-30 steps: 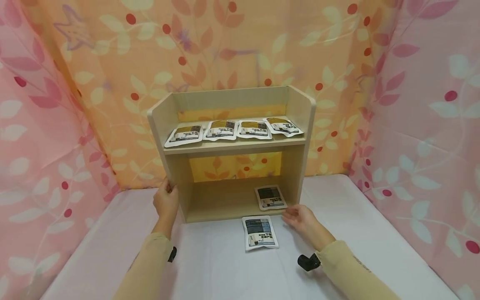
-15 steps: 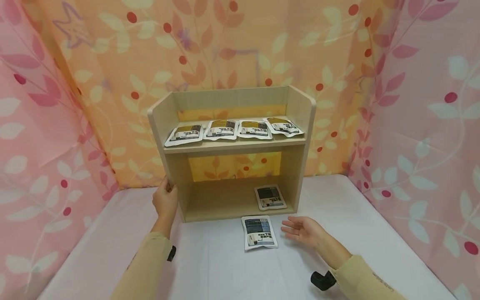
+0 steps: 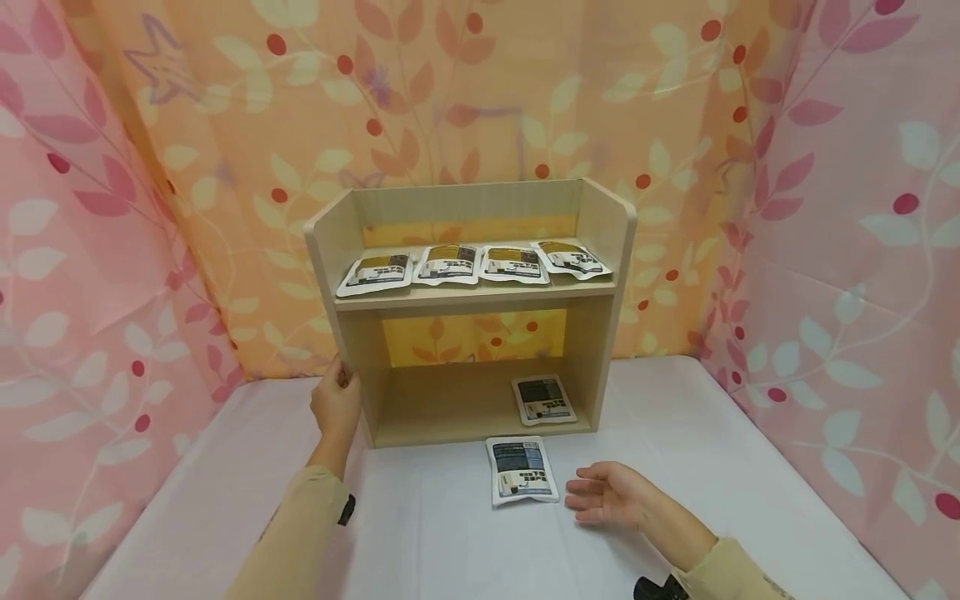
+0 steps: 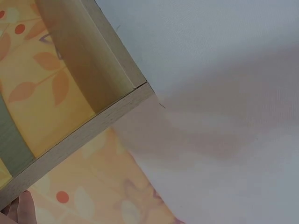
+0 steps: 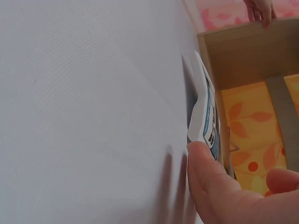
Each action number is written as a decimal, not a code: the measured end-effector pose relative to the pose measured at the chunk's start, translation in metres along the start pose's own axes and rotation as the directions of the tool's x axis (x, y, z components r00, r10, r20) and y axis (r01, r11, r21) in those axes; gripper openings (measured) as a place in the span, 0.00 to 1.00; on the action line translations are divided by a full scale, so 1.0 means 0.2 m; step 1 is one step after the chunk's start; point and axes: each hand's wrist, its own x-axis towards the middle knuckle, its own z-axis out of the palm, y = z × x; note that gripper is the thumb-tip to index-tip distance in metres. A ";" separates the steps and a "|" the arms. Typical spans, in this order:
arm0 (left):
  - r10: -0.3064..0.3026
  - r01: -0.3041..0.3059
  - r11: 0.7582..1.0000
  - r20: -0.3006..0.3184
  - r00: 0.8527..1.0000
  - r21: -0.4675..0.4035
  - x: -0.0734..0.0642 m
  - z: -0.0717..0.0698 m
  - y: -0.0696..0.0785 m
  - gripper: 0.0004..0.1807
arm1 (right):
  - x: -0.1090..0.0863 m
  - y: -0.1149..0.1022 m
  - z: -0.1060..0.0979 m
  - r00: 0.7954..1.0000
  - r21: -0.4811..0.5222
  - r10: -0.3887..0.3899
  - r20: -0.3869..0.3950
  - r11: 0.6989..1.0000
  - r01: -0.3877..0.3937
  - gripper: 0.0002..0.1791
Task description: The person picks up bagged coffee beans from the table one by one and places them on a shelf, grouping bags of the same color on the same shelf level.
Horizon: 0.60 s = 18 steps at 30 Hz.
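A small two-tier wooden shelf (image 3: 465, 303) stands on the white-covered table. My left hand (image 3: 335, 404) is at its outer left side, fingers bent and touching the panel near the front edge; those fingers (image 4: 25, 210) show at the lower left of the left wrist view. A flat white pouch with a dark printed label (image 3: 523, 472) lies on the cloth in front of the shelf. Just right of it my right hand (image 3: 618, 500) holds nothing, fingers loosely extended toward the pouch. In the right wrist view, a fingertip (image 5: 198, 148) overlaps the pouch's near end.
Another dark-labelled pouch (image 3: 543, 400) lies on the lower tier at the right. Several white pouches with brownish-gold labels, one of them a pouch at the left end (image 3: 375, 274), lie side by side on the upper tier. Patterned curtains (image 3: 465, 100) surround the table.
My right hand has drawn back from the shelf's lower right corner toward me, ending beside the pouch on the cloth. The left hand stays at the shelf's side; the pouches have not moved.
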 end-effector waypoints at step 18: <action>0.041 -0.041 0.999 -0.003 0.999 -0.004 0.00 -0.01 0.00 0.17 | 0.02 0.04 0.04 0.999 -0.017 0.019 -0.036 1.000 -0.020 0.26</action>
